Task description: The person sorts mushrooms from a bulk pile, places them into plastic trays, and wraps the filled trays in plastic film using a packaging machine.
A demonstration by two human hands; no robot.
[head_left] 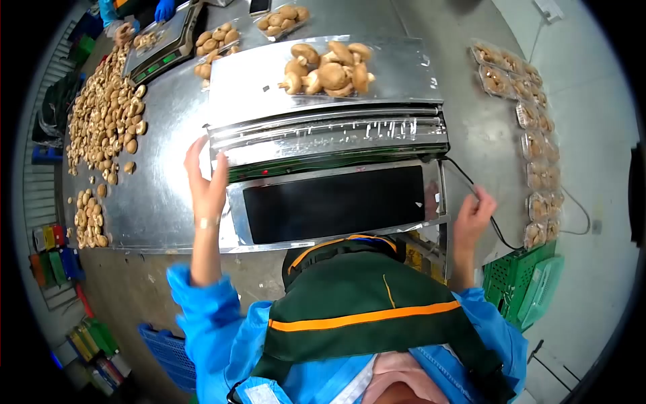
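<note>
A film wrapping machine [330, 138] with metal rollers and a black plate [333, 204] stands in front of me. My left hand [207, 182] is at its left end, thumb and fingers spread, with nothing visible in them. To the right of the machine, my right hand [475, 214] is raised beside a black cable [461, 170]. Its fingers are loosely bent and I see nothing held. On the machine's back metal surface sits a pack of brown mushrooms [333, 75], heaped with stems pointing various ways; clear film shows around it.
Loose mushrooms [111, 111] are piled on the left of the metal table [161, 195]. Scales [165, 50] and mushroom packs [282, 19] stand at the back, near a co-worker's blue glove [165, 9]. Wrapped packs [531, 145] line the right edge. A green crate [511, 279] is below.
</note>
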